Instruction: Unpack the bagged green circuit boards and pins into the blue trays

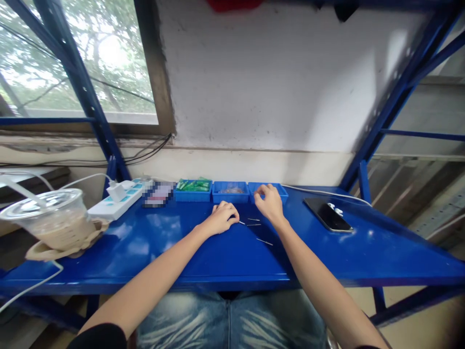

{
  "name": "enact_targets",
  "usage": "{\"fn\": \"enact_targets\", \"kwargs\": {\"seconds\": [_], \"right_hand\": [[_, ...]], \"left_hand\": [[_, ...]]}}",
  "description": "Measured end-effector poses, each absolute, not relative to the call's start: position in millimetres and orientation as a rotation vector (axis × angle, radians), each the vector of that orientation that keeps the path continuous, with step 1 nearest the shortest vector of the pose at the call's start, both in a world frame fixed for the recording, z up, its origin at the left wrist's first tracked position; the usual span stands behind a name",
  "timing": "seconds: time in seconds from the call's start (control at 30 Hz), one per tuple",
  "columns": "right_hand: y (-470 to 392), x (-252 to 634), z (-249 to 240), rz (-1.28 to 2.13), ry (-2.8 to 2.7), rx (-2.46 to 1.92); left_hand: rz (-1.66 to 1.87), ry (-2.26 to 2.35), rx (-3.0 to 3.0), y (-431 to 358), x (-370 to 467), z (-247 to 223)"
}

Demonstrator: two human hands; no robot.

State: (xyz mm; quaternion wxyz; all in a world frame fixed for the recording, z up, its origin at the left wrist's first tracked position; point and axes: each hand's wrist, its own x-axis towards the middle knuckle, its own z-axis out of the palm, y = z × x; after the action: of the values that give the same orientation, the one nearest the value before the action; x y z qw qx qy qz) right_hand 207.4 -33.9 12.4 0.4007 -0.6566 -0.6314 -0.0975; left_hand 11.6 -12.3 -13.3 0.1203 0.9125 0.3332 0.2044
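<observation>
My left hand (pixel 222 218) rests on the blue tabletop with its fingers curled. A thin silvery rod (pixel 241 222) sticks out from between its thumb and fingertips. My right hand (pixel 271 202) is over the right blue bin (pixel 284 193), its fingers bent into a pinch. Whatever may be in that pinch is too small or hidden to tell. Between the two forearms lie several more thin metal rods (pixel 264 241), two of them close together near my left hand.
A middle bin (pixel 230 198) holds small clear items; the left bin (pixel 193 196) holds green packets. A phone (pixel 327 215) with white earbuds lies at right. At left stand a drink cup (pixel 61 225), a power strip (pixel 118 203) and a blurred flat item (pixel 159 194).
</observation>
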Motion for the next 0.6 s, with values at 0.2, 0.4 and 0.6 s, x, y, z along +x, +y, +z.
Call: {"fn": "enact_targets", "kwargs": {"seconds": [0.2,0.4,0.6], "right_hand": [[-41.3,180.7,12.6,-0.091,-1.737,-1.474],[-41.9,182.0,7.1,0.054,-2.067,-1.265],[-45.4,177.2,10.2,-0.076,-2.124,-1.273]], "left_hand": [[0.867,1.029,2.569,-4.9,9.7,-8.3],[1.059,1.023,2.4,-1.3,5.2,1.3],[1.108,1.041,2.344,-6.5,6.8,3.0]]}}
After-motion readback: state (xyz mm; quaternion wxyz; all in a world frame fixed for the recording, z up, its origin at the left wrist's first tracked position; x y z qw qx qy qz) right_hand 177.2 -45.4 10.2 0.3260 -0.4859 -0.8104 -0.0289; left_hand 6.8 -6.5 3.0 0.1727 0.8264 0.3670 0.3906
